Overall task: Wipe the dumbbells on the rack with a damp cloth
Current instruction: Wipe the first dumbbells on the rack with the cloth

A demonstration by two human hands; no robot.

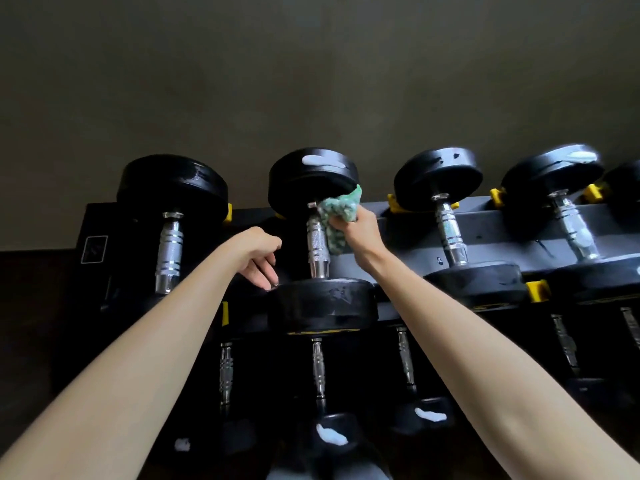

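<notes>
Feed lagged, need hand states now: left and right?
Left hand: open, empty, fingertips at the near black rubber head.
Right hand: closed on the crumpled green cloth, against the knurled chrome handle.

Tight gaps between handles

We are seeing dumbbells [320,237] crowding the rack [491,221]; open gaps are lying between neighbouring handles, heads blocking above and below.

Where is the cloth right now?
In the head view, the green cloth is bunched in the right hand, pressed against the upper handle of the second dumbbell from the left on the top rack row.
</notes>
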